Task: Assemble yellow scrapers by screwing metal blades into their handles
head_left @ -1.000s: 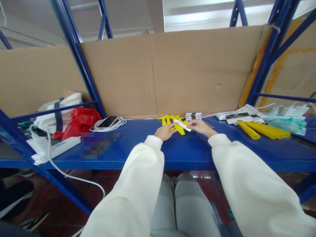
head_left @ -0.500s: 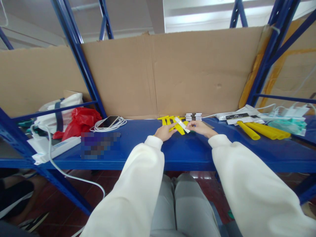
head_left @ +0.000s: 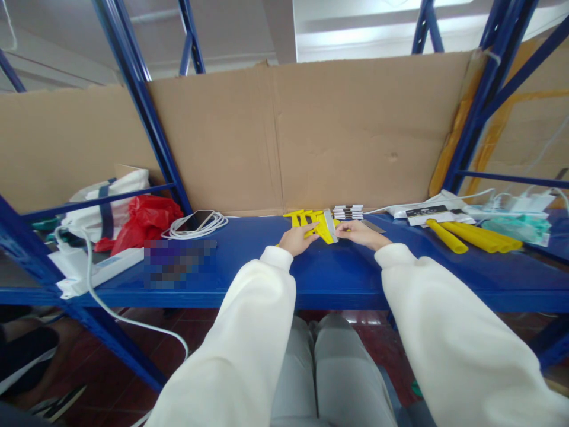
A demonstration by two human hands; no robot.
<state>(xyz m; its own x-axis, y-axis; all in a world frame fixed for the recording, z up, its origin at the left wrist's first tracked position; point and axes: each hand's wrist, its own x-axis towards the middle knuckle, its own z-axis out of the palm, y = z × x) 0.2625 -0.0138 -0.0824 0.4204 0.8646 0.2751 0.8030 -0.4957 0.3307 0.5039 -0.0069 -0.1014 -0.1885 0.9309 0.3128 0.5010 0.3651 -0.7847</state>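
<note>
Head view: left of the stack of packs (head_left: 348, 212) and nearer the person, the left hand (head_left: 296, 239) pinches a yellow scraper (head_left: 324, 230). In front of the stack, the right hand (head_left: 359, 231) bunches its fingers at the scraper's grey blade (head_left: 330, 223); whether they grip, I cannot tell.

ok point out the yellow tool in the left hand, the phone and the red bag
Yellow tool (head_left: 324, 231): head view, on its flared yellow head, beside the grey edge
Phone (head_left: 195, 220): head view, on its dark face
Red bag (head_left: 153, 214): head view, on its crumpled upper part
</note>
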